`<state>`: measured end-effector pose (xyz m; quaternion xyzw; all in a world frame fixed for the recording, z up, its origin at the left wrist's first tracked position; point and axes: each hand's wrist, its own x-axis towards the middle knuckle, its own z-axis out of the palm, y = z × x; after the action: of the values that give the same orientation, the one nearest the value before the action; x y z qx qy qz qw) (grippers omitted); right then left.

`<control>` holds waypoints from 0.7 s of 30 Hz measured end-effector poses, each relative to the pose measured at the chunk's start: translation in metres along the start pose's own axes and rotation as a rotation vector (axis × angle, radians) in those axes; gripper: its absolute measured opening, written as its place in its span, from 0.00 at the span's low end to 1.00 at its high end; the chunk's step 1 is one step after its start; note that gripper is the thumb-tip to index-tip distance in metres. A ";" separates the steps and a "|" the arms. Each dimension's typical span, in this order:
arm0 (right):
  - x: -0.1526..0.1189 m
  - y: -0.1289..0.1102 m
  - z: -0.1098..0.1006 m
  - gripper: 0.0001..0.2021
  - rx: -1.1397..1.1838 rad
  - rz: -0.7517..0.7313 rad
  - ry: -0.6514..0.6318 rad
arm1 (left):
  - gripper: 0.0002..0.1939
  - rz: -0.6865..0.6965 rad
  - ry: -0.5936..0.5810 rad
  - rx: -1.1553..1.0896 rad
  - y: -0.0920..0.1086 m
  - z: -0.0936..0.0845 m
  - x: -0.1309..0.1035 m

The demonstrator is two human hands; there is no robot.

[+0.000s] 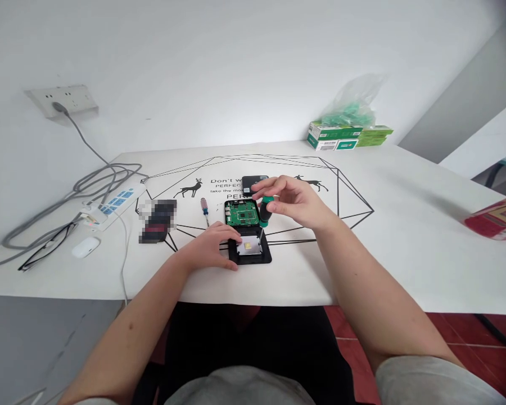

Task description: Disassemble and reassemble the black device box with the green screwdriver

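My right hand point(290, 198) grips a screwdriver point(265, 212) with a green and black handle, held upright. Its tip points down at the right edge of a silver metal plate point(253, 246) with a yellowish square pad. That plate lies in a black plastic cover point(259, 260). With fingers spread, my left hand point(213, 246) rests on the cover's left side and steadies it. Just behind the cover sits a black case with a green circuit board point(242, 214) in it. Farther back is a flat black box point(249, 183), partly hidden by my right fingers.
A second screwdriver point(204, 209) lies left of the board, near a blurred dark object point(158, 221). At the left are a power strip point(118, 205), coiled cable, glasses point(46, 247) and a white mouse-shaped case point(86, 247). Green boxes point(335, 133) stand against the wall; a red package point(495, 219) is at right.
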<state>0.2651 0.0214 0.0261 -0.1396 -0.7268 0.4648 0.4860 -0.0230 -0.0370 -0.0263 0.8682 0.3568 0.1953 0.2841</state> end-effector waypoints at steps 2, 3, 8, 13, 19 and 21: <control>0.000 0.006 0.009 0.18 0.046 -0.008 0.054 | 0.30 0.003 -0.002 0.002 -0.001 0.000 0.000; 0.000 0.008 0.012 0.20 0.022 -0.025 0.100 | 0.29 0.003 -0.003 0.003 -0.001 0.000 0.000; 0.000 0.013 0.017 0.22 -0.374 -0.190 0.305 | 0.30 -0.008 -0.010 -0.002 -0.001 0.000 0.000; -0.002 -0.007 0.001 0.08 -0.428 -0.171 0.068 | 0.30 -0.024 -0.006 -0.013 0.000 0.000 -0.001; -0.002 -0.013 -0.008 0.12 -0.305 -0.013 -0.033 | 0.30 -0.010 0.002 -0.017 -0.001 0.000 -0.001; -0.001 -0.008 -0.004 0.14 -0.253 -0.029 0.030 | 0.29 -0.007 0.001 -0.012 0.000 0.000 -0.001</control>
<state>0.2713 0.0187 0.0320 -0.1964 -0.7742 0.3601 0.4821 -0.0236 -0.0377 -0.0266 0.8651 0.3590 0.1967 0.2898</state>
